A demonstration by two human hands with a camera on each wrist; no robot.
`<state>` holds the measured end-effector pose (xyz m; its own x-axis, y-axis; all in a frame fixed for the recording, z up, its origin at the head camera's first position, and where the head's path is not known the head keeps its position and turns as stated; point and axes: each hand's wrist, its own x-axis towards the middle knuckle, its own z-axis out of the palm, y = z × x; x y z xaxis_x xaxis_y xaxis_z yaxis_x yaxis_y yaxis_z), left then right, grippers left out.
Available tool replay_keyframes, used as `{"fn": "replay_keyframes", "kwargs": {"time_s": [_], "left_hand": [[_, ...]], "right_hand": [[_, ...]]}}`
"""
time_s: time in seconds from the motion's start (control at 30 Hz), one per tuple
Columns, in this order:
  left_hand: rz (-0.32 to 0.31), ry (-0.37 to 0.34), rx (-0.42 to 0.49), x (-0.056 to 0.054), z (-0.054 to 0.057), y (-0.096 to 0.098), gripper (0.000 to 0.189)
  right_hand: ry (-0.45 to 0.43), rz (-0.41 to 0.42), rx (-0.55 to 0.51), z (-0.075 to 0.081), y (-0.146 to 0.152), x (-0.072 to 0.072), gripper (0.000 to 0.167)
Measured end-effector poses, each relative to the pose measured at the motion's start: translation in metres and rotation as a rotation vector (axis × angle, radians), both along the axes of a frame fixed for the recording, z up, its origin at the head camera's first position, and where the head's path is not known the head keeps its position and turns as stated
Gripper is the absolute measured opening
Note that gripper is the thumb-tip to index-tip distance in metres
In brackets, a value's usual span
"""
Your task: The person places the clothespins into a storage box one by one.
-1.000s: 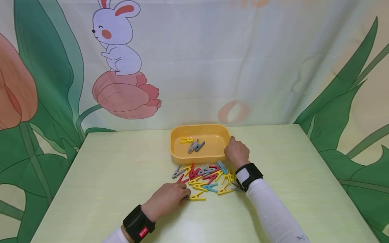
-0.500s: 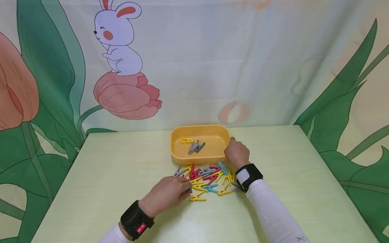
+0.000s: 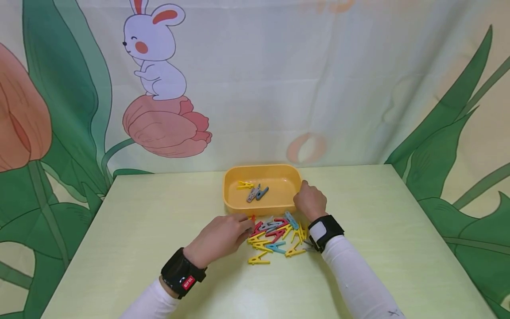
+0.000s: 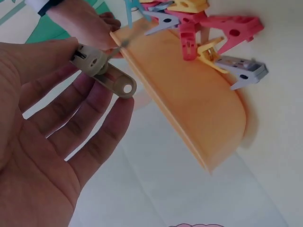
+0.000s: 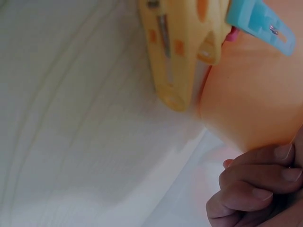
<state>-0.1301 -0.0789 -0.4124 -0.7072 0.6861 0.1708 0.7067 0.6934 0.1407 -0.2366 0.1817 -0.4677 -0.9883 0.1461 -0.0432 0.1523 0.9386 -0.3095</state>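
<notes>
My left hand [image 3: 221, 237] pinches a grey clothespin [image 4: 102, 71] between thumb and fingers, above the left edge of the clothespin pile. In the left wrist view, the other clothespins sit behind it beside the orange-yellow tray [image 4: 189, 104]. My right hand [image 3: 311, 200] grips the tray's right end, its fingers [image 5: 251, 194] curled against the wall in the right wrist view. Inside the tray lie a yellow clothespin [image 3: 245, 184], a grey one [image 3: 253, 193] and a blue-grey one [image 3: 262, 192].
Red, yellow, blue and grey clothespins lie heaped on the pale table [image 3: 159, 212] just in front of the tray. A yellow clothespin [image 3: 259, 258] lies nearest the person. Behind the table hangs a printed curtain [image 3: 255, 88].
My left hand has lifted the grey clothespin off the table and moved forward toward the tray's near left corner. The right hand stays at the tray.
</notes>
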Motion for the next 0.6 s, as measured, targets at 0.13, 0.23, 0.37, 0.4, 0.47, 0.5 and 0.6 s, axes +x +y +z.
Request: {"fn": "replay_keyframes", "kwargs": {"time_s": [0.13,0.23,0.37,0.4,0.47,0.5,0.6], "left_hand": [[0.017,0.007,0.001,-0.008,0.005,0.001,0.016],[0.044,0.014,0.002,-0.016,0.011,0.002,0.020],[0.064,0.061,0.003,-0.026,0.023,0.004,0.020],[0.063,0.080,0.004,-0.029,0.025,0.005,0.020],[0.065,0.096,0.010,-0.035,0.031,0.006,0.019],[0.064,0.104,0.011,-0.039,0.033,0.007,0.019],[0.070,0.118,0.008,-0.052,0.038,0.008,0.020]], "right_hand": [[-0.002,-0.004,-0.004,0.001,-0.001,0.000,0.034],[-0.003,-0.005,-0.004,0.002,0.000,0.000,0.034],[-0.012,-0.005,-0.008,0.000,0.000,-0.001,0.033],[-0.015,-0.007,-0.010,0.000,0.000,-0.001,0.033],[-0.016,-0.008,-0.008,-0.001,0.000,-0.001,0.033],[-0.015,-0.009,-0.009,-0.001,0.000,-0.002,0.033],[-0.010,-0.013,-0.012,-0.002,0.000,-0.002,0.033]]}}
